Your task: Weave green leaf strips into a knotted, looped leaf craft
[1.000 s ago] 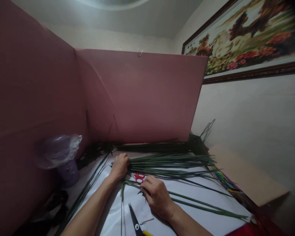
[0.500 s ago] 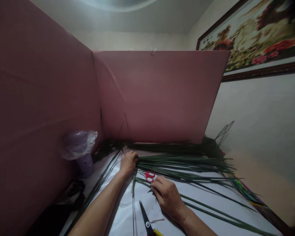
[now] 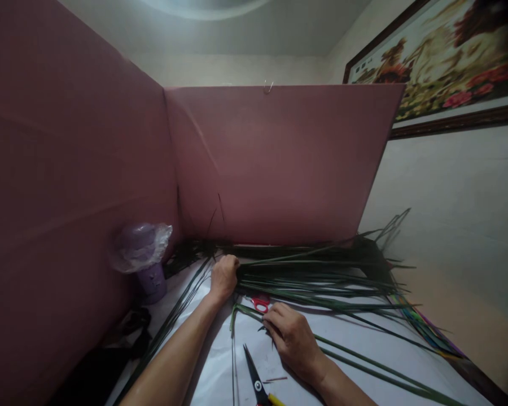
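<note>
My left hand (image 3: 223, 277) is closed round one end of a bundle of long green leaf strips (image 3: 313, 276), which fans out to the right across the white table cover (image 3: 355, 338). Closer to me, my right hand (image 3: 291, 338) rests knuckles-up with its fingers curled, pressing on a couple of loose green strips (image 3: 364, 363) that run to the right. Small red-handled scissors (image 3: 261, 304) lie between the two hands, partly hidden under the strips. Black-bladed scissors with a yellow handle (image 3: 257, 380) lie near the bottom edge.
A pink folded board (image 3: 279, 163) stands close behind and to the left. A purple cup with a plastic bag in it (image 3: 146, 262) sits at the left. More green strips (image 3: 173, 316) trail along my left arm. Coloured strips (image 3: 427, 332) lie at the right; a framed picture (image 3: 449, 62) hangs above.
My left hand has lifted its end of the bundle a little, so some strips now rise off the pile. The view has swung left. My right hand stays on the loose strips.
</note>
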`<act>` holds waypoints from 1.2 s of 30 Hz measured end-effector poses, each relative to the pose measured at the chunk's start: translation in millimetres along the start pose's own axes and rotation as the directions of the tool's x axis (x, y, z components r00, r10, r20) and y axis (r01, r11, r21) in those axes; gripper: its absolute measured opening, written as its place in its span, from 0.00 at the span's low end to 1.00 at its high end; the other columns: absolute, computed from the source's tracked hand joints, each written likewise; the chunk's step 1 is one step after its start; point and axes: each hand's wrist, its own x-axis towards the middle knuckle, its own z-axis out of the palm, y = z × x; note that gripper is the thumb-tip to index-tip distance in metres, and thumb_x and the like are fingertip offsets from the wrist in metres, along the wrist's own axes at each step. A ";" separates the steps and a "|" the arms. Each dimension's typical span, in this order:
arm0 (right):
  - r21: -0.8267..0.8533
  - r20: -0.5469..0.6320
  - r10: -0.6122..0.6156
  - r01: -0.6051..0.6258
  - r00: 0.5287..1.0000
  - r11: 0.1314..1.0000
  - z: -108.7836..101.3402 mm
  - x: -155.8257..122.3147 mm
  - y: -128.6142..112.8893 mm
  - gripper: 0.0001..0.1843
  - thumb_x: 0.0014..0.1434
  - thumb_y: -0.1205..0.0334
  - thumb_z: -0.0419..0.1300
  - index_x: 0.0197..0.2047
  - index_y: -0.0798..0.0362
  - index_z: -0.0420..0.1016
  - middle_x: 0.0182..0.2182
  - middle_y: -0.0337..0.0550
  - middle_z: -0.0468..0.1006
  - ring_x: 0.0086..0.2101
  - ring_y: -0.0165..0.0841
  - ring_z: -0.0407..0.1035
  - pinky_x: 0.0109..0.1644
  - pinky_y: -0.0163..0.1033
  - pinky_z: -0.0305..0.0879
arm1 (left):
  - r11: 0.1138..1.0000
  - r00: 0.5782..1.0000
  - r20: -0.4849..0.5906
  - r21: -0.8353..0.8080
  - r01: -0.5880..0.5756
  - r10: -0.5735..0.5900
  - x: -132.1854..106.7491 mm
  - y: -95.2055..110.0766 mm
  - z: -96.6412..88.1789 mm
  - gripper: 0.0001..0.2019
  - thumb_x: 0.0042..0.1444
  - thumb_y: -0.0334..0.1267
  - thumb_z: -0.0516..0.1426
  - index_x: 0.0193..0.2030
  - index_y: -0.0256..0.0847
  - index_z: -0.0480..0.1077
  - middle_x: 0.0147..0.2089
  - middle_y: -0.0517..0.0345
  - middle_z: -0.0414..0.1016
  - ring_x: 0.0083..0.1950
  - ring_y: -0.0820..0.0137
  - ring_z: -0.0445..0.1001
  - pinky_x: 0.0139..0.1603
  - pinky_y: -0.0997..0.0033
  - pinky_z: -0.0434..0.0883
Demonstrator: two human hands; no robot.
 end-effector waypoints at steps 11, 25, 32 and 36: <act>-0.014 0.007 0.004 -0.004 1.000 1.000 1.9 -0.7 2.0 0.08 0.60 0.70 0.51 0.32 0.53 0.70 0.31 0.42 0.70 0.34 0.32 0.63 0.37 0.36 0.56 | 0.988 0.993 0.056 -0.112 0.106 -0.100 3.3 -0.8 -5.3 0.09 0.57 0.38 0.52 0.41 0.42 0.71 0.42 0.56 0.74 0.45 0.69 0.69 0.42 0.73 0.59; -0.026 -0.001 0.008 -0.008 1.000 1.000 0.8 0.9 2.5 0.07 0.58 0.70 0.54 0.32 0.52 0.71 0.31 0.41 0.71 0.33 0.30 0.63 0.37 0.34 0.56 | 0.990 0.999 0.030 -0.140 0.031 -0.027 3.6 -3.0 -1.7 0.09 0.57 0.40 0.51 0.33 0.43 0.70 0.36 0.60 0.71 0.36 0.73 0.68 0.34 0.75 0.56; -0.019 0.005 0.020 -0.020 1.000 1.000 1.3 0.7 2.2 0.07 0.58 0.70 0.54 0.33 0.52 0.71 0.32 0.41 0.71 0.34 0.31 0.63 0.38 0.34 0.57 | 0.967 0.997 0.018 -0.242 0.079 -0.077 5.4 -4.8 -0.3 0.08 0.56 0.39 0.52 0.31 0.42 0.70 0.32 0.60 0.72 0.34 0.73 0.68 0.33 0.76 0.56; -0.014 0.006 0.015 -0.015 1.000 1.000 1.2 0.7 2.7 0.07 0.58 0.70 0.54 0.32 0.52 0.71 0.32 0.41 0.71 0.34 0.31 0.64 0.37 0.35 0.57 | 0.948 0.990 0.031 -0.287 0.140 -0.137 6.4 -4.4 -0.8 0.08 0.54 0.40 0.53 0.31 0.41 0.70 0.31 0.61 0.73 0.32 0.74 0.67 0.32 0.76 0.56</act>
